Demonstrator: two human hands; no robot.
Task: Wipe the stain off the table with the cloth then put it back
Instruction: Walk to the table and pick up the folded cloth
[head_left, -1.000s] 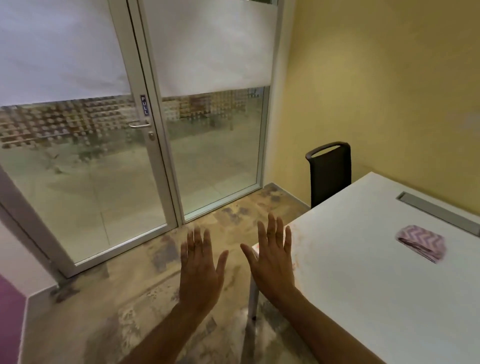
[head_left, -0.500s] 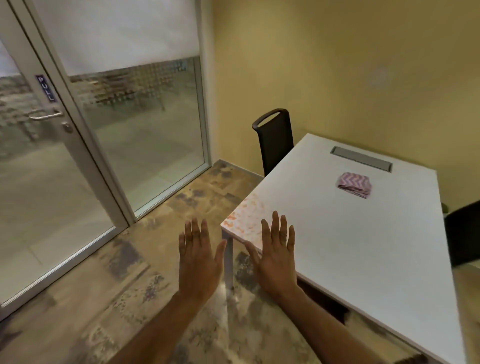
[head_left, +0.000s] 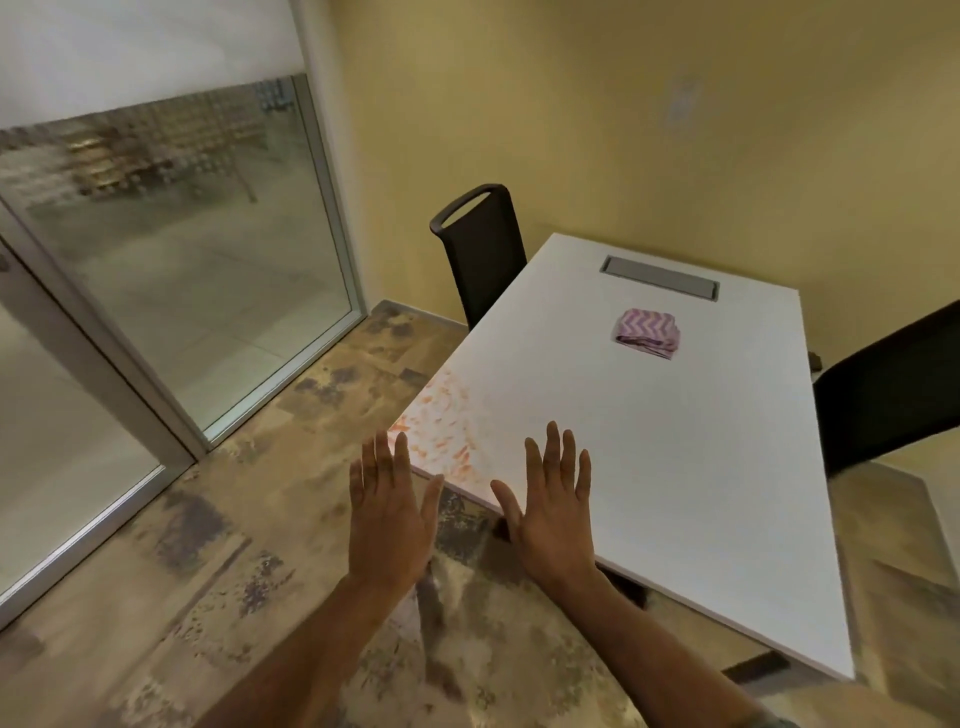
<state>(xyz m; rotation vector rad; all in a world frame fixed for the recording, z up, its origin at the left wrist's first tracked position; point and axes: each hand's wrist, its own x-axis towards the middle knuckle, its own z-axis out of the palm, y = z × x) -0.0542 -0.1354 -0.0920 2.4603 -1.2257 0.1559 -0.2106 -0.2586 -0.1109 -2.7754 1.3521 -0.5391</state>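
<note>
A white table stands against the yellow wall. An orange smeared stain covers its near left corner. A folded purple-and-white zigzag cloth lies on the far part of the table, just in front of a grey cable slot. My left hand is held out flat, palm down, fingers apart, beside the stained corner over the floor. My right hand is flat and spread over the table's near edge, right of the stain. Both hands hold nothing and are far from the cloth.
A black chair stands at the table's far left side, another black chair at its right side. A glass wall and door fill the left. The floor is mottled brown tile.
The view has swung right and closer to the table, bringing the whole table, the cloth and the right chair into view. My hands stay flat and spread, the right one now over the table edge.
</note>
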